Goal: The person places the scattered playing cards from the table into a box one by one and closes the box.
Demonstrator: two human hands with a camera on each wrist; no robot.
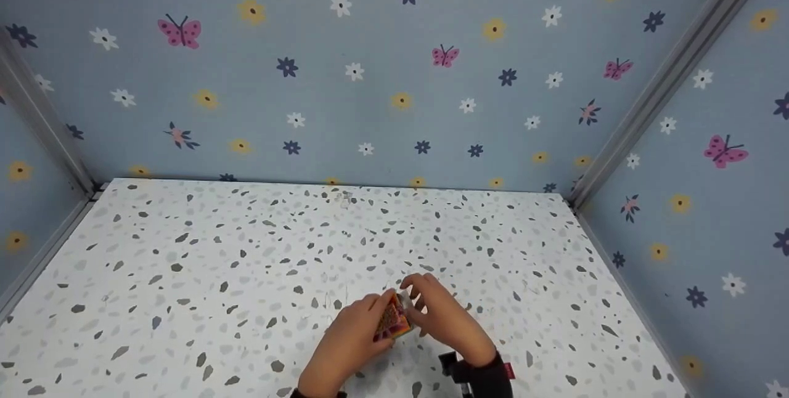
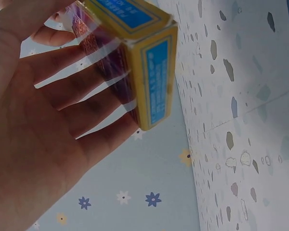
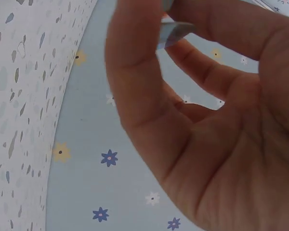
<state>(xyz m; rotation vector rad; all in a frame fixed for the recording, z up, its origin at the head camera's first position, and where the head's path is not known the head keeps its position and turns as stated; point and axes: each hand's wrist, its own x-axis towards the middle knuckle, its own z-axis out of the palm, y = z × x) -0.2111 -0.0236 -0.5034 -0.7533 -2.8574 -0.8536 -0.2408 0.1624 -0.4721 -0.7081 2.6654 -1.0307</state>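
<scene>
My left hand point(image 1: 351, 331) grips a small cardboard box point(image 1: 392, 319) between thumb and fingers, low in the middle of the head view. The box has a red, orange and purple printed face. In the left wrist view, its yellow sides point(image 2: 172, 77) carry blue lettered panels, and the left hand point(image 2: 53, 108) has its fingers along the dark face. At the far end of the box, my right hand point(image 1: 445, 316) pinches a thin, pale, shiny piece point(image 3: 177, 33) between thumb and forefinger. I cannot tell whether that piece is a flap or film.
Below both hands lies a white speckled tabletop point(image 1: 203, 275). Blue panels with flowers and butterflies point(image 1: 345, 34) stand at the back and both sides, joined by grey metal posts point(image 1: 653, 84). Dark sleeves point(image 1: 490, 379) end at the wrists, with a small black device point(image 1: 449, 361) by the right one.
</scene>
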